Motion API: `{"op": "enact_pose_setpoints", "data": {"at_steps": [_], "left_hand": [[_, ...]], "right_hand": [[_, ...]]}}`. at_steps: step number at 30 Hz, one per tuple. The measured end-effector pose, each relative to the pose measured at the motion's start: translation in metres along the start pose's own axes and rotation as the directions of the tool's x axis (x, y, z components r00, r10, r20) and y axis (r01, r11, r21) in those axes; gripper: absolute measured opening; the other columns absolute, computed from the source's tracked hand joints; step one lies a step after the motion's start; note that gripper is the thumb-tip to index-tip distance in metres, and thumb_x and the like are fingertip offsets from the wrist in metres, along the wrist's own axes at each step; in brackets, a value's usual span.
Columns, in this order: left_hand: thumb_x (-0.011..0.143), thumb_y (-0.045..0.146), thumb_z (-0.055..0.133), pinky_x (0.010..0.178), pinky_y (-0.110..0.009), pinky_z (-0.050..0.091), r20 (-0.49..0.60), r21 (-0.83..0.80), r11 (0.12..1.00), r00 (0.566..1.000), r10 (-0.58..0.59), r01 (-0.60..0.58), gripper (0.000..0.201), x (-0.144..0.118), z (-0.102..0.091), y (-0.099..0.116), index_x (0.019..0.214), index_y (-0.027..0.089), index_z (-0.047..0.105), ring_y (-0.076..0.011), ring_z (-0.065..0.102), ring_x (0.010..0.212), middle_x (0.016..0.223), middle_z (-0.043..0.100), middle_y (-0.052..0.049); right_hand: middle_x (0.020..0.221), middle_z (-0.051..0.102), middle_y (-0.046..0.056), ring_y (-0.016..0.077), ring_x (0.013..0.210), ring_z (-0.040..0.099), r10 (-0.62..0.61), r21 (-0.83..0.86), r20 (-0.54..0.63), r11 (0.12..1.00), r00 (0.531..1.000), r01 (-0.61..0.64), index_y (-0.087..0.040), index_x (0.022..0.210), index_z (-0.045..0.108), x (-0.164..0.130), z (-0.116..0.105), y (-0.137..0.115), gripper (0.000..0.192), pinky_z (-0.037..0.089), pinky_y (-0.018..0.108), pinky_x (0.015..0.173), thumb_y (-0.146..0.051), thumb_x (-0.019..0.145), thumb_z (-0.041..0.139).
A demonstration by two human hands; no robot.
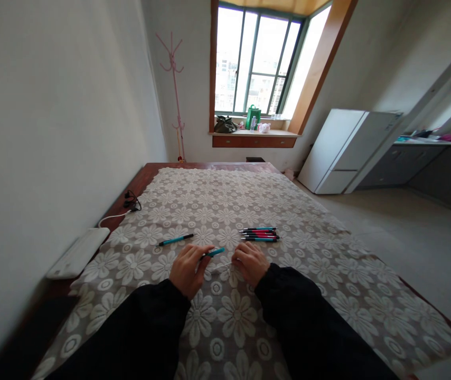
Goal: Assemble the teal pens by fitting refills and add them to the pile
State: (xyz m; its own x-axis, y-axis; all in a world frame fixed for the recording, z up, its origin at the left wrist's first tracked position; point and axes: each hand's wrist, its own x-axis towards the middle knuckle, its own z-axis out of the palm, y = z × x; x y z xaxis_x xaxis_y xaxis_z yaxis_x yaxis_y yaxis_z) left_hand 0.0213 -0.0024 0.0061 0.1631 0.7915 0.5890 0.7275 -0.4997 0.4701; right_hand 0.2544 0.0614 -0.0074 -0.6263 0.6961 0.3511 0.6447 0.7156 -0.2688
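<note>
My left hand is closed on a teal pen barrel, pinched between thumb and fingers, with its teal end pointing right. My right hand is closed too, its fingertips pinching a thin whitish stick that looks like a pen refill and points left. A gap separates the two hands, both low over the tablecloth. Beyond my left hand lies a teal and black pen. Several pens, teal, red and black, lie side by side just past my right hand.
A grey tablecloth with white flowers covers the wooden table. At its left edge are a white box-like device and a black cable. Further off stand a pink coat rack, a white fridge and a window sill with bags.
</note>
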Motion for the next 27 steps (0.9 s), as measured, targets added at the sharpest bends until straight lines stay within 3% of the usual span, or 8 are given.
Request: {"op": "enact_pose_setpoints", "data": {"at_steps": [3, 6, 8, 10, 12, 14, 22, 27], "left_hand": [[0.097, 0.019, 0.049, 0.086, -0.037, 0.051, -0.012, 0.006, 1.0, 1.0, -0.022, 0.022, 0.025, 0.0, -0.001, 0.001, 0.119, 0.025, 0.062, -0.022, 0.062, 0.098, 0.103, 0.07, -0.006], [0.096, 0.018, 0.05, 0.081, -0.035, 0.053, -0.022, -0.008, 0.999, 0.999, -0.04, 0.04, 0.022, 0.0, -0.002, 0.001, 0.114, 0.023, 0.062, -0.021, 0.063, 0.092, 0.097, 0.069, -0.005], [0.095, 0.019, 0.051, 0.077, -0.033, 0.053, 0.018, -0.025, 1.0, 1.0, -0.011, 0.012, 0.021, 0.0, -0.002, 0.002, 0.112, 0.023, 0.062, -0.0201, 0.064, 0.088, 0.095, 0.069, -0.005], [0.096, 0.02, 0.051, 0.076, -0.031, 0.053, 0.083, -0.05, 0.998, 0.996, 0.031, -0.027, 0.02, -0.001, -0.001, 0.004, 0.112, 0.022, 0.061, -0.0191, 0.065, 0.086, 0.093, 0.069, -0.005], [0.097, 0.021, 0.049, 0.076, -0.03, 0.053, 0.148, -0.07, 0.996, 0.987, 0.064, -0.054, 0.02, -0.001, -0.001, 0.005, 0.113, 0.022, 0.062, -0.0186, 0.066, 0.085, 0.092, 0.07, -0.004], [0.097, 0.021, 0.048, 0.076, -0.03, 0.053, 0.198, -0.086, 0.994, 0.977, 0.082, -0.066, 0.022, -0.001, 0.0, 0.006, 0.113, 0.022, 0.062, -0.0182, 0.066, 0.083, 0.09, 0.07, -0.004], [0.097, 0.023, 0.05, 0.072, -0.029, 0.052, 0.227, -0.089, 0.993, 0.969, 0.097, -0.078, 0.022, -0.001, -0.002, 0.007, 0.115, 0.023, 0.064, -0.0182, 0.065, 0.08, 0.086, 0.068, -0.004], [0.097, 0.022, 0.05, 0.07, -0.028, 0.052, 0.209, -0.1, 0.991, 0.972, 0.111, -0.091, 0.023, -0.001, -0.003, 0.008, 0.115, 0.023, 0.064, -0.0176, 0.065, 0.079, 0.086, 0.069, -0.004]], "right_hand": [[0.088, 0.065, 0.006, 0.0227, 0.087, 0.056, 0.04, 0.042, -0.065, 0.998, 0.997, -0.037, -0.021, 0.081, 0.061, 0.001, -0.006, 0.009, 0.016, 0.042, 0.035, 0.077, -0.006, 0.087, 0.056], [0.08, 0.061, 0.005, 0.0215, 0.078, 0.056, 0.168, 0.314, -0.229, 0.945, 0.959, -0.091, -0.021, 0.082, 0.056, 0.004, -0.01, 0.017, 0.012, 0.045, 0.035, 0.072, -0.016, 0.092, 0.051], [0.077, 0.059, 0.002, 0.0187, 0.069, 0.057, 0.276, 0.605, -0.263, 0.793, 0.924, -0.065, -0.022, 0.085, 0.053, 0.006, -0.013, 0.015, 0.013, 0.048, 0.033, 0.066, -0.031, 0.094, 0.054], [0.079, 0.061, 0.001, 0.0167, 0.065, 0.06, 0.329, 0.829, -0.216, 0.559, 0.919, -0.006, -0.022, 0.088, 0.051, 0.007, -0.015, 0.005, 0.023, 0.051, 0.032, 0.062, -0.043, 0.093, 0.06], [0.083, 0.065, 0.002, 0.0169, 0.067, 0.064, 0.336, 0.928, -0.168, 0.37, 0.927, 0.035, -0.022, 0.089, 0.052, 0.007, -0.018, -0.008, 0.028, 0.054, 0.033, 0.065, -0.047, 0.09, 0.065], [0.084, 0.067, 0.002, 0.0174, 0.069, 0.066, 0.336, 0.959, -0.143, 0.281, 0.931, 0.046, -0.022, 0.09, 0.053, 0.006, -0.019, -0.019, 0.029, 0.055, 0.034, 0.068, -0.046, 0.088, 0.069], [0.086, 0.072, 0.005, 0.018, 0.072, 0.067, 0.307, 0.959, -0.099, 0.285, 0.947, 0.008, -0.023, 0.09, 0.054, 0.003, -0.016, -0.027, 0.029, 0.055, 0.035, 0.071, -0.046, 0.087, 0.071], [0.093, 0.067, 0.006, 0.0199, 0.085, 0.066, 0.273, 0.916, -0.148, 0.401, 0.951, 0.028, -0.021, 0.088, 0.06, 0.002, -0.016, -0.031, 0.024, 0.055, 0.035, 0.077, -0.043, 0.087, 0.071]]}}
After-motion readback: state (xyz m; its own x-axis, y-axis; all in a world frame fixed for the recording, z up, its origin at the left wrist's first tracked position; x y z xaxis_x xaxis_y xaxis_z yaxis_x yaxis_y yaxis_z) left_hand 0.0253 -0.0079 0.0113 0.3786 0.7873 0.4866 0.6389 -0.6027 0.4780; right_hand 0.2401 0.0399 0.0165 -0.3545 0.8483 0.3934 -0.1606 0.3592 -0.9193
